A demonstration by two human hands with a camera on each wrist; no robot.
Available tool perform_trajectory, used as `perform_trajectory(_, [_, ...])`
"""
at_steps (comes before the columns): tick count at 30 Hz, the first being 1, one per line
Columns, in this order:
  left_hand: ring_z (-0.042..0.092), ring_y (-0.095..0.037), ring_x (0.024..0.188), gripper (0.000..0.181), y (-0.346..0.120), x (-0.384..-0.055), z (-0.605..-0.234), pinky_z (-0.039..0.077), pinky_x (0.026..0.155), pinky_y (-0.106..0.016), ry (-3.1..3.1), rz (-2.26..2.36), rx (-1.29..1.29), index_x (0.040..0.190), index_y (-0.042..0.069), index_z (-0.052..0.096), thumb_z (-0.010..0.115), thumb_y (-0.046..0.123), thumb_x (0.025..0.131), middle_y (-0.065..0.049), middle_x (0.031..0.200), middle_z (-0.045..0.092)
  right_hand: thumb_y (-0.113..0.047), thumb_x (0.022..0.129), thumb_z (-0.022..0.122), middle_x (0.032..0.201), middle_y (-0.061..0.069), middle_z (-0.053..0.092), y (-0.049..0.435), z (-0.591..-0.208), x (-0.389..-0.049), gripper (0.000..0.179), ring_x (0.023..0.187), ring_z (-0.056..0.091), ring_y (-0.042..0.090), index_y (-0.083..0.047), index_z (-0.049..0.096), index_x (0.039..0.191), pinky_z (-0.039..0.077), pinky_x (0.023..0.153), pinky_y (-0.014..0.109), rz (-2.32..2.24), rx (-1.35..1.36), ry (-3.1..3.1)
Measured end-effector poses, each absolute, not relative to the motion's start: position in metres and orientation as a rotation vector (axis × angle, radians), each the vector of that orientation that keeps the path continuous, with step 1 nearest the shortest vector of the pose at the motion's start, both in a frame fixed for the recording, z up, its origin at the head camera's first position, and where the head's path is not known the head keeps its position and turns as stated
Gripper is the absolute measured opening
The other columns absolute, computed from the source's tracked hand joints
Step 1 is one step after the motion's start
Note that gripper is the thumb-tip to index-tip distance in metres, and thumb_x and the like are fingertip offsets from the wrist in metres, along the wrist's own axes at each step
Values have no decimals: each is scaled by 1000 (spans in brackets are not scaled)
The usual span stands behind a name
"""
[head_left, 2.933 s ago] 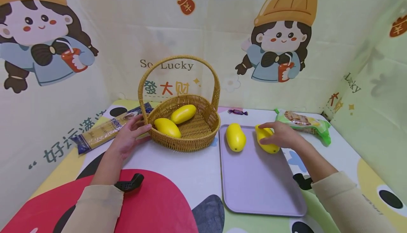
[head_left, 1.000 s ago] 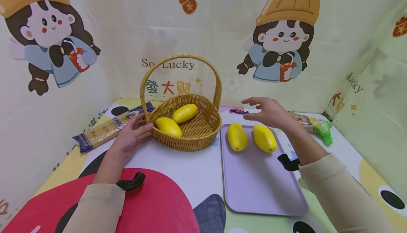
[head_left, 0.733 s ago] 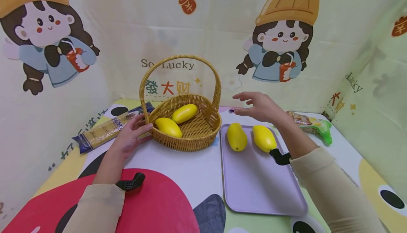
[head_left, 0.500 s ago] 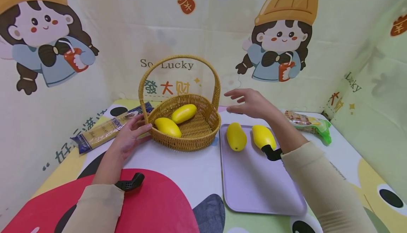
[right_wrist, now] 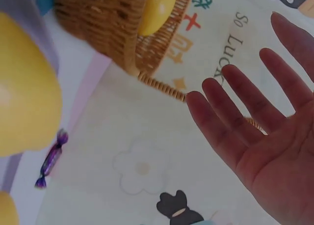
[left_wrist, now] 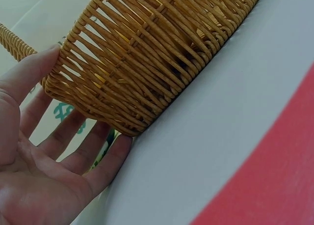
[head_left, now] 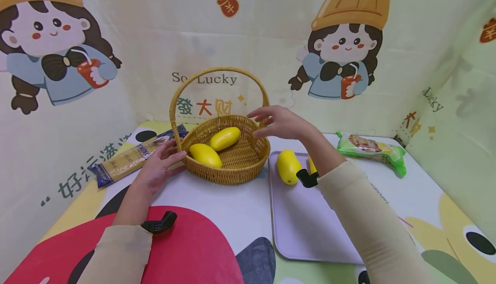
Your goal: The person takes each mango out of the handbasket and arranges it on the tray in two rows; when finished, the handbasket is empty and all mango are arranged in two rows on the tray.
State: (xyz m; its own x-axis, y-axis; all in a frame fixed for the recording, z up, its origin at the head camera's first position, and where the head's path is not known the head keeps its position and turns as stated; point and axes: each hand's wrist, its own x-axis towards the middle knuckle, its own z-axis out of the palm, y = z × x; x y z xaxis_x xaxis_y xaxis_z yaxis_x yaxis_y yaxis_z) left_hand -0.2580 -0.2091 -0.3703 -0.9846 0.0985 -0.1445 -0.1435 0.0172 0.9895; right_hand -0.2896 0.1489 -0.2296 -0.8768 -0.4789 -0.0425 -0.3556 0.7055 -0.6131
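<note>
A brown wicker basket (head_left: 228, 176) with a tall arched handle stands on the table, two yellow mangoes (head_left: 205, 155) inside it. My left hand (head_left: 156, 167) holds the basket's left end; in the left wrist view the thumb lies at the rim and the fingers (left_wrist: 110, 158) reach behind the wall. Raised at the basket's right side, my right hand (head_left: 284, 122) has spread fingers and nothing in it, overlapping the handle's right foot in the head view. On the lilac tray (head_left: 302, 232) lies a mango (head_left: 288, 166); a second mango (head_left: 312, 165) is mostly hidden by the right wrist.
A blue-ended pasta packet (head_left: 128, 163) lies left of the basket. At the back right is a green snack packet (head_left: 370, 148). A purple-wrapped candy (right_wrist: 51, 160) shows in the right wrist view. Printed cloth walls stand behind and at both sides.
My right hand has let go of the right-hand mango on the tray, risen and moved left to the basket's handle. The left hand and the basket stay in place.
</note>
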Motion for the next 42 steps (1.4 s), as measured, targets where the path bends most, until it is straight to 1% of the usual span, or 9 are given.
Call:
perform_trajectory(4, [33,-34,152,84,-209,-259,-370,42,118,-50,2113,2088,-42,167,27,17,69,34,101,-13,168,25,-24,93,77,145,8,59,134,-229,-295,56,130,58,31,-25,59,145,56,104,47,-892,-657,2690])
perform_trajectory(11, [32,-34,152,77,-208,-262,-367,40,120,-53,2127,2084,-37,167,26,18,63,27,104,-14,169,25,-25,93,76,147,9,58,116,-229,-307,54,133,55,28,-26,60,145,53,108,49,-801,-667,2719])
perform_trajectory(16, [32,-33,153,78,-210,-261,-365,40,120,-52,2122,2091,-57,167,26,18,64,29,104,-13,169,25,-27,93,76,147,10,57,105,-233,-317,55,135,53,30,-26,59,145,48,113,50,-760,-637,2741])
perform_trajectory(23, [33,-33,152,77,-213,-259,-366,40,120,-52,2121,2104,-57,167,27,18,63,28,104,-13,168,25,-27,93,76,151,12,54,90,-240,-330,54,138,51,29,-26,60,144,47,114,49,-799,-633,2732])
perform_trajectory(30, [35,-33,150,83,-212,-260,-368,39,120,-53,2115,2113,-35,167,28,20,69,35,100,-14,167,26,-23,93,77,153,12,52,82,-251,-340,57,139,48,30,-22,59,147,42,118,49,-858,-618,2715])
perform_trajectory(35, [35,-33,150,82,-209,-261,-370,39,121,-53,2100,2126,-35,166,27,21,69,33,100,-13,167,26,-22,93,76,155,14,49,81,-263,-348,58,141,46,32,-22,58,148,40,120,49,-912,-572,2686])
perform_trajectory(39, [33,-33,152,82,-208,-260,-374,39,121,-53,2083,2124,-48,167,25,19,68,31,101,-14,169,25,-17,92,76,161,10,44,81,-275,-352,62,141,44,31,-22,55,150,41,119,49,-918,-538,2637])
perform_trajectory(42, [33,-34,152,82,-206,-260,-373,39,121,-53,2085,2122,-57,167,25,18,68,30,101,-14,169,24,-17,91,76,165,4,38,82,-280,-353,67,145,40,30,-26,52,153,38,122,49,-862,-544,2626])
